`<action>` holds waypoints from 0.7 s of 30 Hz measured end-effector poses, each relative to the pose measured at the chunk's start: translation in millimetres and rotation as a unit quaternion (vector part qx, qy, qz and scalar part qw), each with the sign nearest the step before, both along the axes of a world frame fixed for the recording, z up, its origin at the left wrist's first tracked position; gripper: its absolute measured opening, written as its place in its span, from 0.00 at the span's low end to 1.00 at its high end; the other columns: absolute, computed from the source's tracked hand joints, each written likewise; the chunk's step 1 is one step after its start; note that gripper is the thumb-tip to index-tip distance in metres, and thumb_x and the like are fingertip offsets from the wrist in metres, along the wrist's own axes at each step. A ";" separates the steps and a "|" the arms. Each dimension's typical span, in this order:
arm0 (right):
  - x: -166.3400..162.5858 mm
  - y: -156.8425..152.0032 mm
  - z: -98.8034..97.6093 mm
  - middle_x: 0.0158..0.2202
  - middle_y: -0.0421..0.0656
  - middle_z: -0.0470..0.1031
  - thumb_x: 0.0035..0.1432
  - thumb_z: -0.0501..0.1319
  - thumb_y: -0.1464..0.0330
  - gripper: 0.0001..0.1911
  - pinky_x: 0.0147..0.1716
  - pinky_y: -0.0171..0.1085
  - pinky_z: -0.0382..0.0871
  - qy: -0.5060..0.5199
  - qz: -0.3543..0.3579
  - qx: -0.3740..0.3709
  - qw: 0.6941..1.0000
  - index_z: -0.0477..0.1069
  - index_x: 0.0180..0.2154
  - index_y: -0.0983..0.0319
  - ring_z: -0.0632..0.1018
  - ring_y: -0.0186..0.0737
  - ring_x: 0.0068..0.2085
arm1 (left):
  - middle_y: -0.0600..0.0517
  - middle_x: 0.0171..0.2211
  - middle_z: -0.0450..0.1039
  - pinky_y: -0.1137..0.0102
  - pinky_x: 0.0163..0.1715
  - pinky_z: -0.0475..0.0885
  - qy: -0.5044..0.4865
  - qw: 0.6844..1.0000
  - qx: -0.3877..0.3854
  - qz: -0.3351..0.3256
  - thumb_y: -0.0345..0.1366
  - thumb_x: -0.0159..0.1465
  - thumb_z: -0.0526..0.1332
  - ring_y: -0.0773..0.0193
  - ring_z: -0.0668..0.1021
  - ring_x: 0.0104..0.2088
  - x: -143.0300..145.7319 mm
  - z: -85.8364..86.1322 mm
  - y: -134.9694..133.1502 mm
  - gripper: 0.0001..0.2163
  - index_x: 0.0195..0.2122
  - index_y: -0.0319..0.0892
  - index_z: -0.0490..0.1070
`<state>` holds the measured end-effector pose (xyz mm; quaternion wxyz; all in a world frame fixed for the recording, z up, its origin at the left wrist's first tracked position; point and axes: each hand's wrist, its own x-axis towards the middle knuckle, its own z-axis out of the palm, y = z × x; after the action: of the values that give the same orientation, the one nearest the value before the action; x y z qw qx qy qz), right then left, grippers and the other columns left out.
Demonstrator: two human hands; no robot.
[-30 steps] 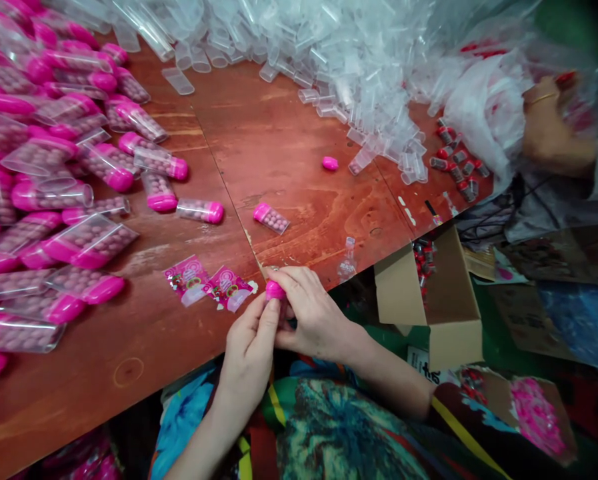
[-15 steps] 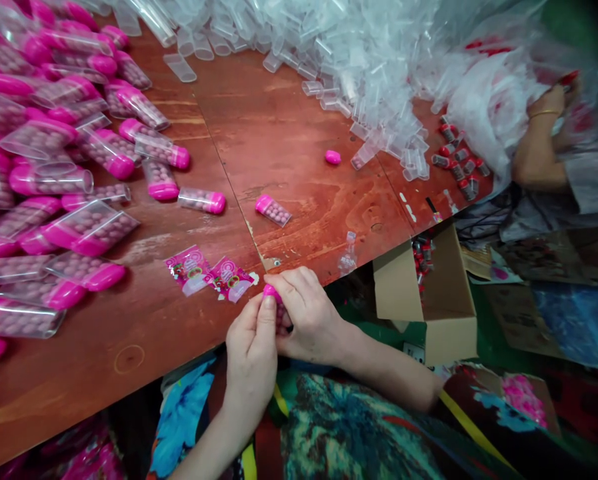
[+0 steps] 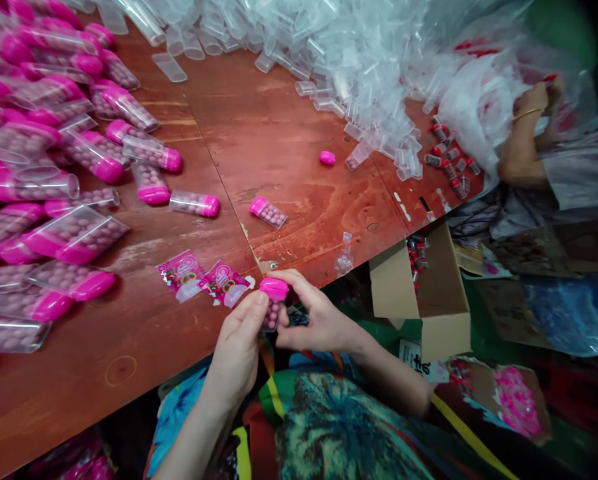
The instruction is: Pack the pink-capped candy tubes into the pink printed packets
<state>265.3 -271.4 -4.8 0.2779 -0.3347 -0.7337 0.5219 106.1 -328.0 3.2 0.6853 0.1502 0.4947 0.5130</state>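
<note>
A clear container (image 3: 271, 316) of small pink balls was held over the near edge of the worktop (image 3: 279, 137), its pink cap (image 3: 274, 287) uppermost. By the left hand (image 3: 239, 343) it was gripped at the side, the thumb and fingers pinched on the wall just below the cap. The fingers of the right hand (image 3: 321, 320) were curved behind the cap, the thumb set lower and spread from them; whether any pressure was being applied by them could not be told.

The step in hand was judged to be the handling of the cap. For this to be done well, the left pinch was best kept low and firm, so that the container could not be twisted, but light enough for the thin wall not to be squeezed out of shape. Any push was best given squarely on the cap's middle, since by a one-sided push the cap might be tilted. An upright hold was called for, lest balls be spilled if the cap were loose. Room to the left along the near edge was needed too, as printed sachets (image 3: 227, 283) were laid there just beside the hands and could be caught by a knuckle.
</note>
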 end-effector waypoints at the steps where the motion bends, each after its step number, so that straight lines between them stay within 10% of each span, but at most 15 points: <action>1: 3.6 4.3 3.3 0.59 0.50 0.74 0.72 0.68 0.55 0.28 0.61 0.47 0.75 0.018 -0.001 -0.037 0.999 0.70 0.66 0.59 0.78 0.48 0.60 | 0.51 0.27 0.75 0.70 0.30 0.74 0.015 1.000 0.017 -0.021 0.55 0.68 0.69 0.64 0.76 0.27 -1.2 -0.5 -1.3 0.21 0.35 0.40 0.80; 5: 8.4 17.7 12.6 0.46 0.43 0.77 0.77 0.63 0.59 0.13 0.52 0.40 0.78 0.027 -0.010 -0.081 0.996 0.81 0.52 0.58 0.80 0.40 0.48 | 0.53 0.29 0.75 0.71 0.23 0.68 0.109 0.986 0.074 -0.100 0.53 0.72 0.64 0.66 0.73 0.23 -7.6 -0.1 -2.5 0.18 0.40 0.41 0.79; 13: -5.4 4.6 9.3 0.44 0.43 0.77 0.77 0.62 0.54 0.17 0.51 0.41 0.79 0.047 -0.094 -0.130 0.986 0.84 0.49 0.58 0.80 0.40 0.46 | 0.53 0.30 0.75 0.70 0.26 0.68 0.225 0.961 0.120 -0.105 0.46 0.76 0.58 0.66 0.73 0.24 -12.2 -1.4 -6.3 0.15 0.43 0.41 0.78; 21: 0.8 6.6 18.8 0.47 0.45 0.77 0.80 0.59 0.64 0.16 0.51 0.41 0.79 -0.001 -0.057 0.024 0.998 0.76 0.63 0.56 0.79 0.41 0.47 | 0.52 0.32 0.76 0.70 0.30 0.70 0.218 0.962 0.125 -0.104 0.47 0.77 0.59 0.64 0.74 0.28 -14.1 -8.2 -14.8 0.15 0.49 0.42 0.81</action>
<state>266.1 -264.8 14.1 0.3139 -0.3699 -0.7262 0.4871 92.0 -342.8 -5.0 0.5861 0.3935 0.5456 0.4517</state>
